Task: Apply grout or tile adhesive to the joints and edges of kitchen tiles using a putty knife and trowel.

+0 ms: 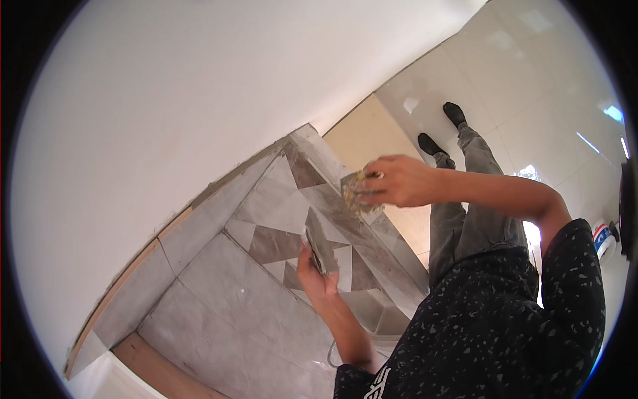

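Note:
My left hand point(318, 276) is closed round the lower edge of a thin, flat grey plate point(320, 243), held tilted over the patterned tiles. Its exact kind does not show. To the right of it, my right hand point(399, 181) grips a grey and yellow speckled block point(355, 191) with a rough, crumbly surface. Fingers cover part of the block, so I cannot make out what it is. The plate and the block are apart. Under both hands lies a tiled surface point(272, 245) with grey, white and brown triangles.
A white wall point(166, 100) rises at the left, edged by a rough grey joint. Plain grey tiles point(219, 319) and a brown ledge point(163, 372) lie at the lower left. A tan board point(369, 136) and glossy floor tiles point(525, 86) are beyond. A white tub point(603, 241) stands at far right.

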`<control>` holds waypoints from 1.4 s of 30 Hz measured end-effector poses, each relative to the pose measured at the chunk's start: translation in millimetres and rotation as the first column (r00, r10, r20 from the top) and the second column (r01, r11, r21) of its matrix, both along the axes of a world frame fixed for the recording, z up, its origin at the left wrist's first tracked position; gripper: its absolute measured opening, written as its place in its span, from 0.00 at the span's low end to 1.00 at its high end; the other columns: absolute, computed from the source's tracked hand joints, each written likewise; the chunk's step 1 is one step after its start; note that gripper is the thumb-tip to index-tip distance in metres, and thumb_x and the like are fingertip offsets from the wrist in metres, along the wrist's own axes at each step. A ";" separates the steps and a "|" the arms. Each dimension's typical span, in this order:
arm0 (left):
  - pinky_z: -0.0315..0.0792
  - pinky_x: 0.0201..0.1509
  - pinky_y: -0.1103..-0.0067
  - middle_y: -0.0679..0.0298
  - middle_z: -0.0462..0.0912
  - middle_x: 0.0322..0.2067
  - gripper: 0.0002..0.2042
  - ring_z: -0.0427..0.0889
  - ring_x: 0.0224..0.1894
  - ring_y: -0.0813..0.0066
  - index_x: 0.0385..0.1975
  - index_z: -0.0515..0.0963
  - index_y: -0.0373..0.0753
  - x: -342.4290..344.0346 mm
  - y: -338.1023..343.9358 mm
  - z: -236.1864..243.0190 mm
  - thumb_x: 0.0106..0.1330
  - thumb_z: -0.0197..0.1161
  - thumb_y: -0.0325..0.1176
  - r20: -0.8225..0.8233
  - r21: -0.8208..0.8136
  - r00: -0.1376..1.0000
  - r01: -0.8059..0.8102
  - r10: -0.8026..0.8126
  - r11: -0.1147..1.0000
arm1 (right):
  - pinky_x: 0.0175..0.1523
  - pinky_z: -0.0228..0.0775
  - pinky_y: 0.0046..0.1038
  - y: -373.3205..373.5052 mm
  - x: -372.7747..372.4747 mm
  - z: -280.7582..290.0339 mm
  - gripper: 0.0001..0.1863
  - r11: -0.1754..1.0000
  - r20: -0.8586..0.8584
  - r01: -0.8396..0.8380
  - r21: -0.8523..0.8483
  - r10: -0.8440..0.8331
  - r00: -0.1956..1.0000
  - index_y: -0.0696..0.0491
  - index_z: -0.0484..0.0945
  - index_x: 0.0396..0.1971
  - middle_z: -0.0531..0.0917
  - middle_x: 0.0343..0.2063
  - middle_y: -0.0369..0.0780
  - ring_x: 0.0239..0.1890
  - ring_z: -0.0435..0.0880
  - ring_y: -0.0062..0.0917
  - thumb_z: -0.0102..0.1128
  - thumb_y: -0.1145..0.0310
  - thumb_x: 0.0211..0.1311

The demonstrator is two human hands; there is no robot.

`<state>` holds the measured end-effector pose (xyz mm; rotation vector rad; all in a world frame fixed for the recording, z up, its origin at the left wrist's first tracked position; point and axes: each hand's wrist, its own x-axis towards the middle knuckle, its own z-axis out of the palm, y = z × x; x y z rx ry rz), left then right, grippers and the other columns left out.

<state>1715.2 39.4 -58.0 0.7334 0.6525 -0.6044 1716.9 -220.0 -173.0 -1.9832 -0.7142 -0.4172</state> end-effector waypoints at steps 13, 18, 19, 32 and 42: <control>0.69 0.16 0.83 0.67 0.76 0.31 0.12 0.76 0.26 0.82 0.46 0.69 0.36 58.7 -39.3 -1.7 0.66 0.44 0.30 -0.062 0.875 0.846 0.301 -0.530 0.378 | 0.44 0.70 0.35 13.5 18.2 6.1 0.19 0.959 -0.052 0.113 0.261 -0.103 0.993 0.52 0.80 0.27 0.77 0.35 0.36 0.45 0.72 0.35 0.59 0.83 0.27; 0.74 0.35 0.77 0.60 0.75 0.40 0.14 0.76 0.40 0.72 0.48 0.68 0.35 68.0 -15.3 7.0 0.63 0.45 0.29 0.087 0.841 0.975 0.037 -0.203 0.539 | 0.46 0.68 0.28 22.9 29.5 -6.0 0.19 0.969 -0.141 0.181 0.166 -0.158 0.977 0.51 0.80 0.33 0.79 0.36 0.36 0.43 0.73 0.30 0.56 0.82 0.35; 0.74 0.35 0.77 0.60 0.75 0.40 0.14 0.76 0.40 0.72 0.48 0.68 0.35 65.9 -9.3 8.7 0.63 0.45 0.29 0.083 0.839 0.973 0.049 -0.216 0.542 | 0.46 0.68 0.28 28.9 33.9 -15.0 0.19 0.968 -0.146 0.195 0.161 -0.172 0.974 0.51 0.80 0.33 0.79 0.36 0.36 0.43 0.73 0.30 0.56 0.82 0.35; 0.72 0.48 0.70 0.56 0.71 0.49 0.19 0.72 0.50 0.65 0.54 0.64 0.31 17.8 21.5 16.1 0.62 0.45 0.29 0.101 0.822 0.994 -0.066 -0.032 0.566 | 0.30 0.73 0.26 105.7 84.8 -39.5 0.19 0.755 -0.461 0.653 0.056 -0.560 0.688 0.54 0.78 0.39 0.74 0.39 0.37 0.36 0.73 0.28 0.55 0.78 0.40; 0.72 0.48 0.71 0.55 0.71 0.48 0.20 0.72 0.50 0.64 0.54 0.63 0.31 0.8 27.0 12.8 0.61 0.46 0.28 0.096 0.807 0.995 -0.091 0.022 0.583 | 0.33 0.71 0.40 47.6 80.9 -52.3 0.10 0.887 -0.829 0.459 -0.046 -0.290 0.478 0.59 0.77 0.24 0.78 0.23 0.47 0.28 0.78 0.41 0.50 0.70 0.43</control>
